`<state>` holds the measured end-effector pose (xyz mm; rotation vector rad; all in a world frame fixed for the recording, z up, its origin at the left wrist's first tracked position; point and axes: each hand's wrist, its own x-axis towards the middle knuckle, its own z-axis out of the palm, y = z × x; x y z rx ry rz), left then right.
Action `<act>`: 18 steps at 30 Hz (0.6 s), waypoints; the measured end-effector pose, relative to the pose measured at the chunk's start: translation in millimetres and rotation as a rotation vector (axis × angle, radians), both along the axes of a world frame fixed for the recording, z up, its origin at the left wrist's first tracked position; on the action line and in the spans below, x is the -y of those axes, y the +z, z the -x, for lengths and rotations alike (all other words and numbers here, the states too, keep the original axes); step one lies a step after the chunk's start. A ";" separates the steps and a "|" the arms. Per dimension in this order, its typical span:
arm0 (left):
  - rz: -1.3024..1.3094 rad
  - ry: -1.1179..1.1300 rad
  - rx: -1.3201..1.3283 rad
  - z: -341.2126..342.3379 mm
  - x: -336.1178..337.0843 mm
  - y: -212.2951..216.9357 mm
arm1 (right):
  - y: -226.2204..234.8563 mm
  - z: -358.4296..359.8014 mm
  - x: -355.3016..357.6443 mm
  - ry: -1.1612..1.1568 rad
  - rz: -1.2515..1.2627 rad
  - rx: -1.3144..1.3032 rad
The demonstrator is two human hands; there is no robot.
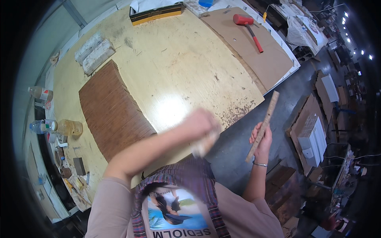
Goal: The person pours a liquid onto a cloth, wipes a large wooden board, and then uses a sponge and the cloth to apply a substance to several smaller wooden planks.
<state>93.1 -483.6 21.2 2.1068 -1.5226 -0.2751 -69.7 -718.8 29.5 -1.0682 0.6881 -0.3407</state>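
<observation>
My left hand [201, 123] is smeared by motion over the table's near right corner. Its fingers look closed round a pale, crumpled cloth [205, 146] that hangs below the fist, also blurred. Off the table's right edge, above the floor, my right hand [262, 139] grips a narrow light-brown strip [266, 121] with small dark spots along it. The strip is tilted, its upper end pointing away from me. To the left of my left forearm, a stack of brown wood-grained strips [113, 109] lies side by side on the pale tabletop [170, 59].
Two whitish blocks [95, 53] lie beyond the brown strips. A red mallet [248, 29] rests on cardboard [254, 55] at the far right; a black-and-yellow box [156, 14] stands at the back. Bottles [69, 127] line the left edge. Cardboard and white pieces [311, 137] are at right.
</observation>
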 end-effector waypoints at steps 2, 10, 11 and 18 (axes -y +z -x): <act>0.119 0.358 0.190 -50.5 -45.7 27.5 | -7.7 -22.6 -8.9 -0.005 0.314 -0.055; 0.410 1.032 0.014 -30.0 -240.4 86.2 | -58.1 -131.6 -123.4 0.589 0.956 -0.303; 0.413 1.101 -0.022 -10.9 -255.2 84.5 | -61.1 -144.4 -137.8 0.627 1.008 -0.283; 0.649 1.399 0.003 95.5 -308.7 72.0 | -54.4 -175.6 -185.1 0.672 1.314 -0.298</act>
